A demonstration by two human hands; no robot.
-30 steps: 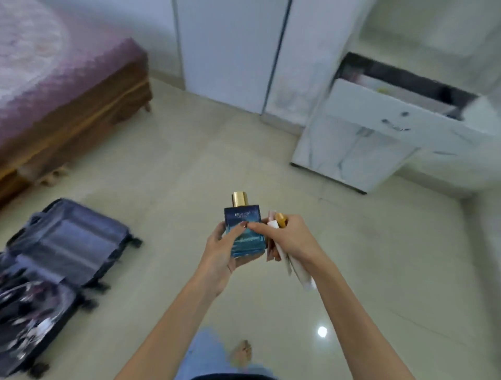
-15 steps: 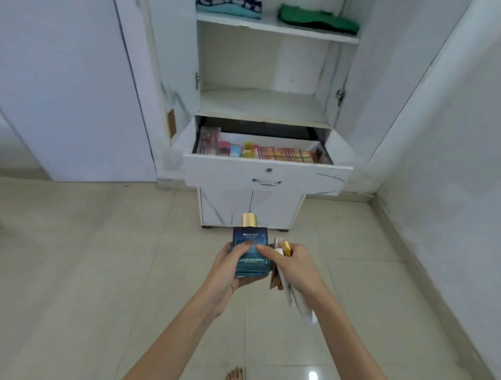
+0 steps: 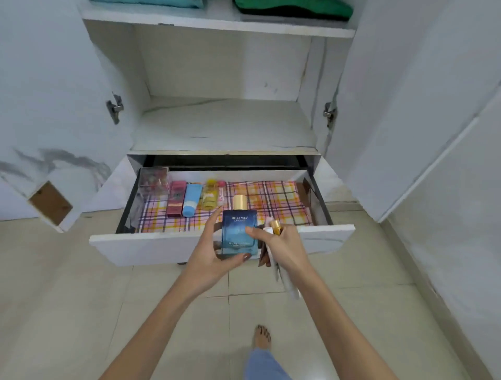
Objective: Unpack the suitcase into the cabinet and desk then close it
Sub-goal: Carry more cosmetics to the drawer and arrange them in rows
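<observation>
Closer now than half a second ago, the white cabinet fills the view, and both hands have come up over the front panel of its pulled-out drawer. The left hand grasps a blue perfume bottle with a gold cap, thumb curled under its base and fingers behind it; the bottle stands upright, just above the drawer's front edge. At three o'clock from the bottle, the right hand is clenched around a gold-capped vial and a white tube that hangs down past the wrist, while its thumb rests on the bottle's face (a brownish item is also in that fist, too hidden to identify). Inside the drawer lies a plaid cloth. At ten to eleven o'clock from the bottle, lined up on the cloth, are a yellow bottle, a blue tube, a pink tube and, farthest left, a clear box. At twelve o'clock, on the upper shelf, sit a folded green garment and a folded teal garment. At six o'clock, a bare foot rests on the tiled floor.
</observation>
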